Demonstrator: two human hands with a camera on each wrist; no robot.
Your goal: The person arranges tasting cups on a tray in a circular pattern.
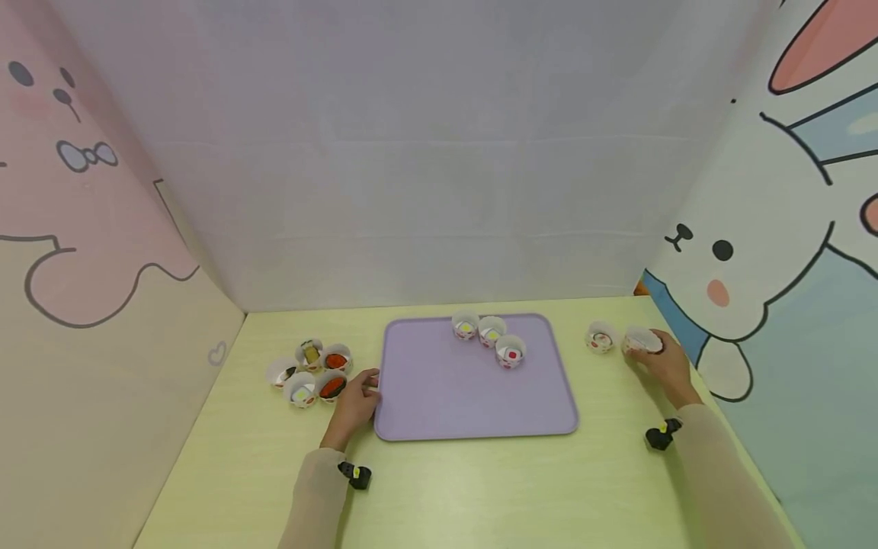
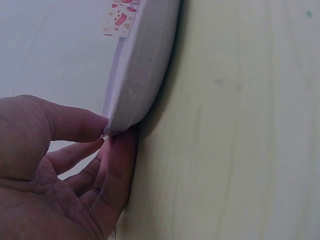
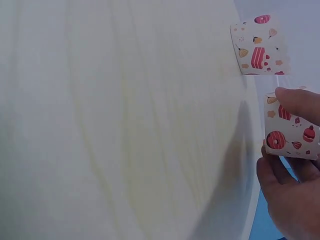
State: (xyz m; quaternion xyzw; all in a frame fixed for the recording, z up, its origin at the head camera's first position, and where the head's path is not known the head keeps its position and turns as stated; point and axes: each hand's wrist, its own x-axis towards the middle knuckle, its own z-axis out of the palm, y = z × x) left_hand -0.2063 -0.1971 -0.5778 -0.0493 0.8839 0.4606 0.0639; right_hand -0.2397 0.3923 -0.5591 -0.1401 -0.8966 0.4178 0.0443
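Note:
My left hand (image 1: pixel 355 408) pinches the left rim of a lilac tray (image 1: pixel 446 396) between thumb and fingers; the left wrist view shows the fingertips curled at the rim's edge. Three small paper baking cups with food-like pieces in them stand near the tray's back edge, one with a red-centred piece (image 1: pixel 511 353). On the right, my right hand (image 1: pixel 668 366) grips another paper cup (image 3: pixel 292 127), printed with cakes and donuts, thumb on one side and fingers on the other. Just left of it is a similar cup (image 1: pixel 600 338) with a pale piece inside.
Left of the tray, several paper cups cluster close to my left hand, among them one with an orange-red topping (image 1: pixel 332 386) and one with a yellow piece (image 1: pixel 311 354). A pale wall (image 1: pixel 439 229) rises behind the yellow-green table (image 1: pixel 480 496); cartoon-printed walls flank both sides.

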